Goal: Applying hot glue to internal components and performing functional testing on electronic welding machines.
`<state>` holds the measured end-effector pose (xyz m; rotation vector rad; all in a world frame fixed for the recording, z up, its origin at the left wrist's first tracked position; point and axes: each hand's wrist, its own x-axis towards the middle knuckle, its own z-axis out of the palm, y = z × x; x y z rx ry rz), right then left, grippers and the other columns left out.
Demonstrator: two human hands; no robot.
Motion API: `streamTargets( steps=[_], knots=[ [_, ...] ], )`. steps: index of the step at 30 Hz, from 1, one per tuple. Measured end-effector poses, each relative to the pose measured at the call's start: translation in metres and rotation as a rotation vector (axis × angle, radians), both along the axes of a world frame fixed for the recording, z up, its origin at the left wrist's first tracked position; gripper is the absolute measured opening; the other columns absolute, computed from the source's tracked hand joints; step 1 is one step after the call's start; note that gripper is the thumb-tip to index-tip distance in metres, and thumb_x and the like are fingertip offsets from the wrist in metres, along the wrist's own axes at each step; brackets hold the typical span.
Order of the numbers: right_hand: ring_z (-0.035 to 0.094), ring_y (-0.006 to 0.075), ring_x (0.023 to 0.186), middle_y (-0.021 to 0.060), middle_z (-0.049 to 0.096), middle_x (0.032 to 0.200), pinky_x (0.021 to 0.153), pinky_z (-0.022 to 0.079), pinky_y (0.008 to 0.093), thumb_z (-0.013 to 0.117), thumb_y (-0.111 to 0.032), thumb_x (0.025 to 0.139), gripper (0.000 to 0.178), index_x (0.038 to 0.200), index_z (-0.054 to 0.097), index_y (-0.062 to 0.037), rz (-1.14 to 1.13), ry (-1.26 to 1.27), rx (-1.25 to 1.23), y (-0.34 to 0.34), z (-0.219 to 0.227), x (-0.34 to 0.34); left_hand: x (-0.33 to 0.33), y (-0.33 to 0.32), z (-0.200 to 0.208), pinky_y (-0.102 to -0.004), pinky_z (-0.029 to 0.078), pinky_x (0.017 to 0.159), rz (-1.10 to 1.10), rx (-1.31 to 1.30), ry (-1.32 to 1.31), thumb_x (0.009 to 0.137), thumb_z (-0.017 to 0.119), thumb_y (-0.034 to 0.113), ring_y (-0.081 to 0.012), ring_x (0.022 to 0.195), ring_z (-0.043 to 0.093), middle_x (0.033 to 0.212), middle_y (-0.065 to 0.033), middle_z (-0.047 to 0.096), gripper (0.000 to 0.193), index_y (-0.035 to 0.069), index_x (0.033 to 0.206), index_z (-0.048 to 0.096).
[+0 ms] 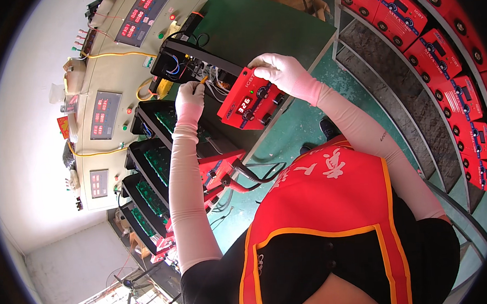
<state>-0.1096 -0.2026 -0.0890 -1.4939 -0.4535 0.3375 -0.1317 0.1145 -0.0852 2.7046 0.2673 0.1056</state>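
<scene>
A welding machine with its casing off stands on the green bench; its red front panel [233, 112] tilts toward me, with a lit digital display and several knobs. My right hand [284, 74], in a white glove, grips the panel's upper edge, thumb on its face. Over the open inside, by the wires and circuit parts [217, 76], my gloved left hand [189, 102] pinches a thin tool with a yellow-orange part [204, 80], perhaps a small screwdriver. Its tip is too small to make out.
More open machines with green circuit boards [154, 159] line the bench to the left. Behind them stands a beige test console [104, 71] with lit meters and yellow cables. A rack [400, 89] holding several red machines is at the right. The green bench top [264, 27] extends behind.
</scene>
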Motion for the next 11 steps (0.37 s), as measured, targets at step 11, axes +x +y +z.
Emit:
streamTargets(
  steps=[11],
  knots=[
    [0.063, 0.0087, 0.095, 0.0041, 0.069, 0.102, 0.089, 0.049, 0.0249, 0.062, -0.016, 0.095, 0.023, 0.113, 0.066, -0.0027, 0.020, 0.006, 0.032, -0.001, 0.003, -0.001, -0.004, -0.008, 0.010, -0.0375, 0.050, 0.079, 0.002, -0.029, -0.068, 0.086, 0.071, 0.021, -0.0262, 0.084, 0.064, 0.093, -0.0129, 0.064, 0.022, 0.003, 0.097, 0.068]
  ],
)
